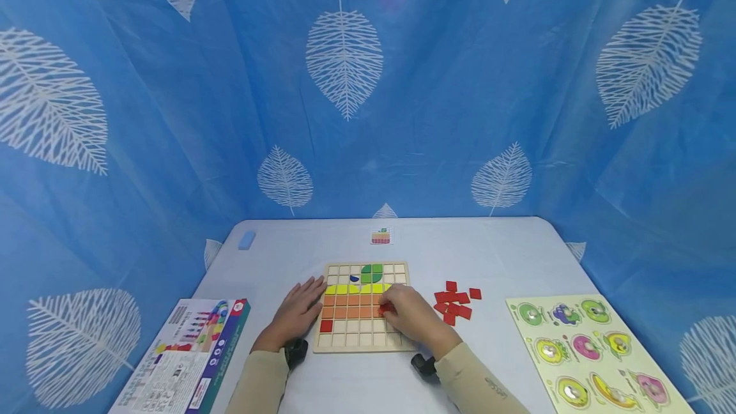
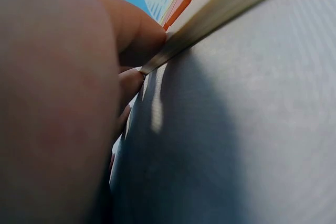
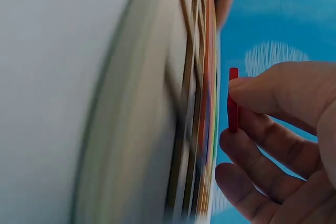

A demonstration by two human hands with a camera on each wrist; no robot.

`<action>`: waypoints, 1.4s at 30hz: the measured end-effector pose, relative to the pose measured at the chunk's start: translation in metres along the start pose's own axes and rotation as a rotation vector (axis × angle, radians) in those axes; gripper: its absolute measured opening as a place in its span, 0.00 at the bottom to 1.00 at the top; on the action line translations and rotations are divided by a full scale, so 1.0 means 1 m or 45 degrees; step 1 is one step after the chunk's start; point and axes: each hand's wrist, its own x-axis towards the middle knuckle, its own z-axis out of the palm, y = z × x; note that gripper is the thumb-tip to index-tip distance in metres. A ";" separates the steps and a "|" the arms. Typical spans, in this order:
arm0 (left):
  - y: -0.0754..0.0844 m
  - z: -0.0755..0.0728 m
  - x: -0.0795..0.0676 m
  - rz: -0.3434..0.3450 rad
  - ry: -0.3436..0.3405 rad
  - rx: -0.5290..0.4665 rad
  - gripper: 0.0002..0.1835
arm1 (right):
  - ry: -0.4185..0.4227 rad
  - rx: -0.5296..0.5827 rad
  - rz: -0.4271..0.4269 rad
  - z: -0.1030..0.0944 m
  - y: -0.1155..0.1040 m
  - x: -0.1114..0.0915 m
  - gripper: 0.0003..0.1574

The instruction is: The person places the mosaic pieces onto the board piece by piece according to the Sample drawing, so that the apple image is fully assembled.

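Note:
A wooden grid board (image 1: pixel 360 340) lies on the table, with orange tiles (image 1: pixel 347 306), a yellow row (image 1: pixel 341 289), green pieces (image 1: pixel 371 273) and a small dark-blue piece (image 1: pixel 354 278) in its cells. One red tile (image 1: pixel 326 326) sits in a cell at the lower left. My left hand (image 1: pixel 298 312) rests at the board's left side, its thumb and fingertips against the edge in the left wrist view. Over the board's right part, my right hand (image 1: pixel 415 313) pinches a thin red square tile (image 3: pixel 233 114) between thumb and fingers, close above the grid in the right wrist view.
Loose red tiles (image 1: pixel 452 299) lie right of the board. Behind it is a small picture card (image 1: pixel 382 236); a blue block (image 1: pixel 246 239) is at the back left. A colourful box (image 1: pixel 190 356) stands left, a fruit puzzle board (image 1: pixel 566 366) right.

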 end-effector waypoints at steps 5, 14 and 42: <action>0.000 -0.001 0.001 -0.001 -0.006 0.002 0.28 | -0.069 0.013 -0.108 0.019 -0.024 0.012 0.11; -0.001 -0.001 0.002 0.004 -0.009 0.017 0.29 | -0.147 -0.078 -0.195 0.045 -0.056 0.030 0.09; -0.001 0.002 0.001 -0.024 -0.006 -0.011 0.30 | 0.095 0.239 0.069 0.020 -0.024 0.013 0.05</action>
